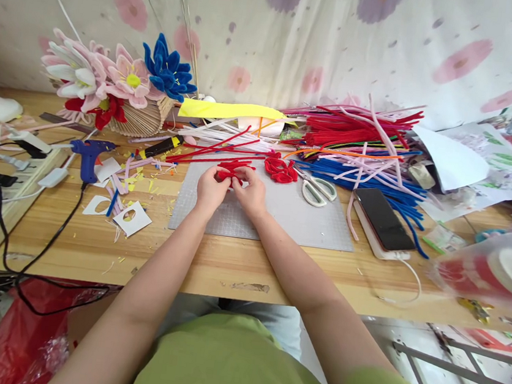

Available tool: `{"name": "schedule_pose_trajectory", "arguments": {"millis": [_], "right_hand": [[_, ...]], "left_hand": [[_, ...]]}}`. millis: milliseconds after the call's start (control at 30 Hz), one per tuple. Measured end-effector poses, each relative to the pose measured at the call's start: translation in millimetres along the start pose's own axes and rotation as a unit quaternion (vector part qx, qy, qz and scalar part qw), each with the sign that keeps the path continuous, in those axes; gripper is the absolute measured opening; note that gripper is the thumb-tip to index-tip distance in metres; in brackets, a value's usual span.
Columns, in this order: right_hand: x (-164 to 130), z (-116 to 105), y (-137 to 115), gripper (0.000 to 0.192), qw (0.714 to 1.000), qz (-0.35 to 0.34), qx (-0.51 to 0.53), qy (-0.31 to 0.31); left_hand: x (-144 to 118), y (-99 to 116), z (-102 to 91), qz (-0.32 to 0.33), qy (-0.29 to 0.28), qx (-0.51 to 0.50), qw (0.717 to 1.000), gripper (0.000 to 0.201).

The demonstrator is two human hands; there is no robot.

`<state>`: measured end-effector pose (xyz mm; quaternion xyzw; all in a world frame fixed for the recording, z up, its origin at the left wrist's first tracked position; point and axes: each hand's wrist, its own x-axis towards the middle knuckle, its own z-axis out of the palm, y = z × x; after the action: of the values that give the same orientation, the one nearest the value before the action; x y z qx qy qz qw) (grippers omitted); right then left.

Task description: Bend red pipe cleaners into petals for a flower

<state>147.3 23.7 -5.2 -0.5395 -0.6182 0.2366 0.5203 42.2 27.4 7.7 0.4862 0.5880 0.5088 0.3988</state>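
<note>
My left hand (212, 192) and my right hand (250, 190) meet over the grey cutting mat (298, 224), fingers pinched on a red pipe cleaner (227, 175). The fingers hide much of its shape. More red stems lie just behind my fingertips. Right of my hands rests a bundle of bent red pipe cleaner loops (281, 169). Beside that lie scissors (316, 188) with white and green handles, blades pointing toward the loops.
Pipe cleaners in red (355, 132) and blue (377, 184) pile up behind the mat. A blue glue gun (89, 154), paper scraps (133, 218) and a power strip (11, 189) are at left. A phone (385, 219) lies right; fuzzy flowers (130, 79) stand at back left.
</note>
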Motion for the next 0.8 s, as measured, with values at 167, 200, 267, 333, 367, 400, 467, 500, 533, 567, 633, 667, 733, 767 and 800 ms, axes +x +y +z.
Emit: {"name": "schedule_pose_trajectory", "arguments": {"millis": [167, 200, 267, 333, 367, 400, 467, 500, 533, 567, 633, 667, 733, 767, 800], "right_hand": [[-1, -2, -1, 0.019, 0.999, -0.015, -0.023, 0.016], [-1, -2, -1, 0.018, 1.0, -0.011, -0.021, 0.013], [0, -2, 0, 0.016, 1.0, 0.004, -0.005, 0.003], [2, -1, 3, 0.013, 0.999, 0.031, 0.025, -0.012], [3, 0, 5, 0.012, 0.998, 0.046, 0.045, -0.021], [3, 2, 7, 0.011, 0.995, 0.06, 0.067, -0.032], [4, 4, 11, 0.01, 0.989, 0.081, 0.108, -0.054], [5, 5, 12, 0.01, 0.986, 0.087, 0.123, -0.065], [5, 6, 13, 0.009, 0.984, 0.092, 0.133, -0.075], [5, 6, 14, 0.009, 0.983, 0.094, 0.136, -0.081], [4, 6, 13, 0.01, 0.985, 0.096, 0.12, -0.083], [4, 5, 11, 0.01, 0.987, 0.094, 0.105, -0.078], [2, 3, 7, 0.01, 0.992, 0.087, 0.069, -0.065], [1, 2, 5, 0.01, 0.994, 0.082, 0.051, -0.059], [1, 2, 3, 0.009, 0.995, 0.077, 0.037, -0.054]], "left_hand": [[6, -3, 0.4, -0.041, -0.029, -0.016, 0.999, 0.019], [7, -4, 0.0, -0.037, -0.033, -0.017, 0.999, 0.02], [8, -7, -1.1, -0.016, -0.04, -0.021, 0.999, 0.022], [8, -10, -2.1, 0.018, -0.041, -0.018, 0.999, 0.024], [8, -11, -2.6, 0.036, -0.037, -0.015, 0.999, 0.024], [7, -12, -2.9, 0.052, -0.029, -0.008, 0.998, 0.023], [5, -13, -3.5, 0.072, -0.011, 0.004, 0.997, 0.02], [5, -13, -3.8, 0.076, -0.005, 0.009, 0.997, 0.018], [5, -12, -4.2, 0.078, -0.001, 0.016, 0.997, 0.018], [5, -12, -4.7, 0.079, -0.001, 0.026, 0.997, 0.018], [6, -10, -6.0, 0.084, -0.005, 0.055, 0.995, 0.019], [7, -9, -6.7, 0.089, -0.008, 0.075, 0.993, 0.02], [7, -6, -8.0, 0.094, -0.01, 0.116, 0.989, 0.022], [7, -4, -8.4, 0.093, -0.008, 0.136, 0.986, 0.023], [6, -1, -8.6, 0.092, -0.004, 0.154, 0.984, 0.023]]}}
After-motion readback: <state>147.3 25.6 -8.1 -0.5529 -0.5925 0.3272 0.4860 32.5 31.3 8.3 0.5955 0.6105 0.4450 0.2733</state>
